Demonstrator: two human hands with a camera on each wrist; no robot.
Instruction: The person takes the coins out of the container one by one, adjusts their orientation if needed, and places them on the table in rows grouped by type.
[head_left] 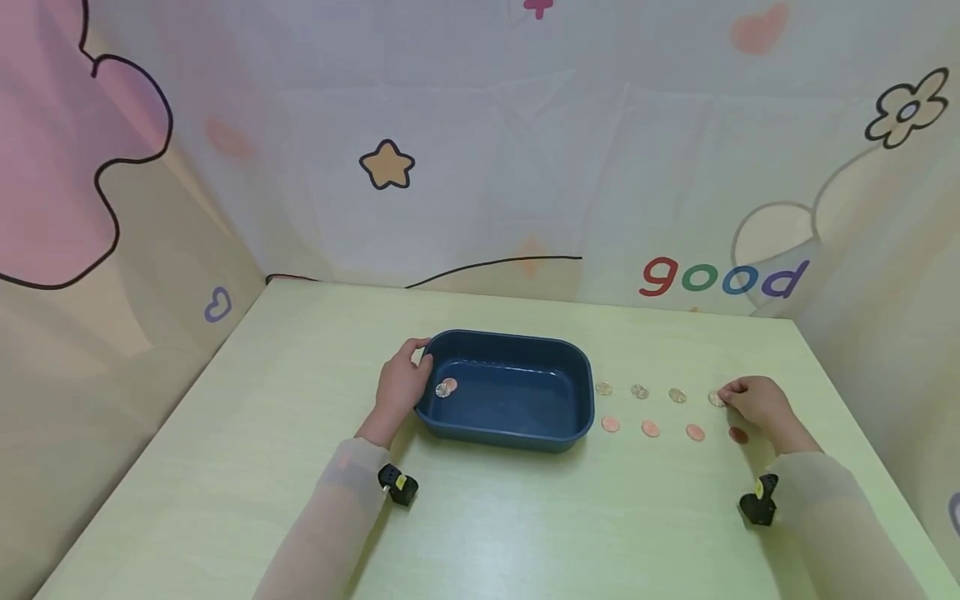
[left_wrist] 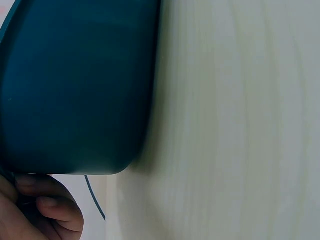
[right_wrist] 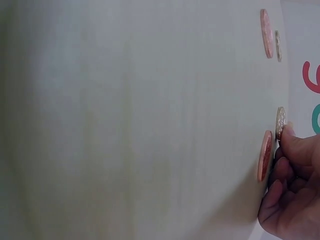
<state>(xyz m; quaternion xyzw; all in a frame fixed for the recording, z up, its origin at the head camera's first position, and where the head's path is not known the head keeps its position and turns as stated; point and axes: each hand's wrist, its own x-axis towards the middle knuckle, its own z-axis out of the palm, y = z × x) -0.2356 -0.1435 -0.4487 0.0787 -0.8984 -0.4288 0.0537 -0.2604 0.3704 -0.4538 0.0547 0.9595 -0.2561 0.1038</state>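
Note:
A dark blue rectangular tray (head_left: 510, 437) stands on the table; a silver coin (head_left: 442, 390) and a copper coin (head_left: 451, 384) lie inside near its left end. My left hand (head_left: 402, 379) grips that end by the rim; in the left wrist view its curled fingers (left_wrist: 62, 212) show against the tray's end wall. Off to the right, my right hand (head_left: 761, 404) has thumb and fingertips at the edge of the rightmost silver coin (head_left: 717, 399), which is at table level. A copper coin (right_wrist: 265, 156) lies close beside those fingers.
Right of the tray, several silver coins (head_left: 640, 391) form a back row and several copper coins (head_left: 650, 428) a front row. A patterned cloth (head_left: 480, 192) hangs behind the table (head_left: 525, 533). Each wrist wears a small black camera (head_left: 759, 500).

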